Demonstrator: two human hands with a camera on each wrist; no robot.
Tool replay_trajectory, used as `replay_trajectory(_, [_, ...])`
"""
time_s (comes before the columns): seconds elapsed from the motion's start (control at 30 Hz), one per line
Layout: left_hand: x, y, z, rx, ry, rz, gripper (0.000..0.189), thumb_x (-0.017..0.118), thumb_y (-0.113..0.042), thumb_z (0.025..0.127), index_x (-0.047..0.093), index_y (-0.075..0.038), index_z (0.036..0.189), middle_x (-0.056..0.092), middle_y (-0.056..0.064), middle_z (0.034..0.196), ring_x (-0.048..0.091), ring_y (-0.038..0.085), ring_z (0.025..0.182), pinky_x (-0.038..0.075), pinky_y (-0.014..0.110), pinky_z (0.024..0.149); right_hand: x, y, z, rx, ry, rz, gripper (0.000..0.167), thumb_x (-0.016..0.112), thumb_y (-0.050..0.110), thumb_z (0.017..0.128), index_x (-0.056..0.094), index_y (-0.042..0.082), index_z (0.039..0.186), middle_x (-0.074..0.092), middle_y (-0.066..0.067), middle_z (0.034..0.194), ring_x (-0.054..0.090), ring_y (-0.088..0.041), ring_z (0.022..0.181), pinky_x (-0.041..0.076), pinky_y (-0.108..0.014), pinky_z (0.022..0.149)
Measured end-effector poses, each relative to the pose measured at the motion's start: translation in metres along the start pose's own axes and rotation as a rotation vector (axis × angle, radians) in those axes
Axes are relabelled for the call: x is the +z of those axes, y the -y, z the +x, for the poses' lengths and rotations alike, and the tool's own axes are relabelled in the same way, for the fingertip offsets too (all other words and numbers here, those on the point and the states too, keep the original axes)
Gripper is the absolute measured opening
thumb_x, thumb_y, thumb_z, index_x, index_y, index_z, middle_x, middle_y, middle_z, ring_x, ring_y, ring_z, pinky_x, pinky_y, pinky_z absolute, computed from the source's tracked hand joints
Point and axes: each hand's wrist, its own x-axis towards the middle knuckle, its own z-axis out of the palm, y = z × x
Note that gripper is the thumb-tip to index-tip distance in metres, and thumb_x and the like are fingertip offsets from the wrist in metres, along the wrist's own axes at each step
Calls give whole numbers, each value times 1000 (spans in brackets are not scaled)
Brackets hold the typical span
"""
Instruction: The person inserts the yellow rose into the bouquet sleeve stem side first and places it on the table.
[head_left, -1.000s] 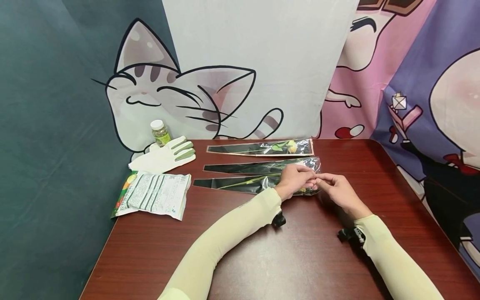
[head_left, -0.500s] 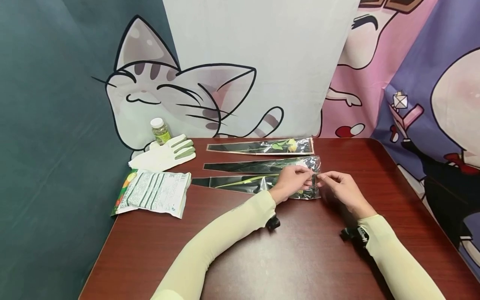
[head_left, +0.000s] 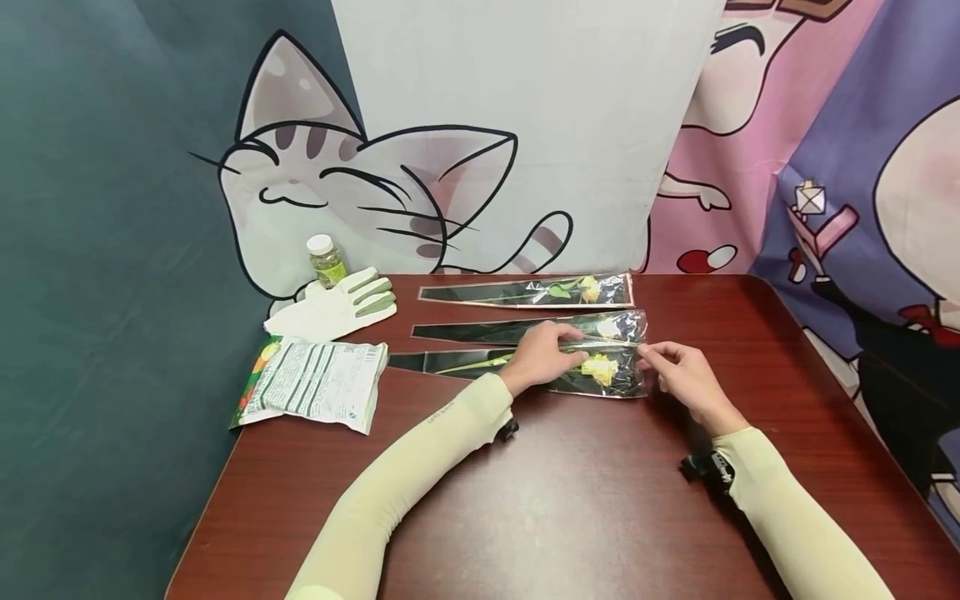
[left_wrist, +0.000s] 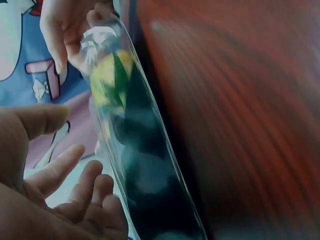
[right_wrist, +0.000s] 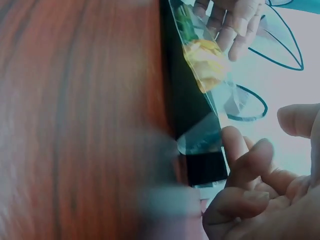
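Three clear flower sleeves lie in a row on the table. The nearest sleeve (head_left: 558,385) holds a yellow rose (head_left: 600,368). My left hand (head_left: 542,357) is over its middle, thumb and fingers spread. At the open right end is my right hand (head_left: 690,379), fingertips right at the sleeve's edge. In the right wrist view, the thumb (right_wrist: 300,120) stands apart from the bent fingers (right_wrist: 245,157) beside the film. Behind it, the middle sleeve (head_left: 465,333) shows a pale flower (head_left: 609,330). The far sleeve (head_left: 472,295) contains another yellow rose (head_left: 589,289) with green leaves.
On the left of the table (head_left: 570,508) are a white-and-green foil packet (head_left: 318,383), a white glove with green fingers (head_left: 330,308) and a small jar with a white lid (head_left: 327,262). A printed cartoon cloth (head_left: 600,125) hangs behind the table.
My left hand has moved left, away from the right hand, and its fingers have spread, uncovering the near yellow rose. My right hand has stayed at the sleeve's right end.
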Motion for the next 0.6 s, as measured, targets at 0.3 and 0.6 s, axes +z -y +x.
replay_trajectory(0.3, [-11, 20, -4, 38, 89, 173, 46, 83, -47, 92, 75, -27, 133, 71, -4, 137, 63, 20, 130, 58, 41, 104, 13, -2, -1, -36, -16, -26, 46, 69, 38, 105, 73, -7, 113, 77, 6, 80, 58, -10, 62, 53, -28, 54])
replay_trajectory(0.6, [-10, 28, -3, 89, 98, 192, 22, 80, -41, 95, 84, -31, 115, 78, -12, 121, 67, 15, 121, 56, 34, 106, 10, -3, -2, -1, 41, 110, 31, 65, 28, 107, 68, -2, 102, 68, 12, 71, 55, -7, 63, 49, -24, 50])
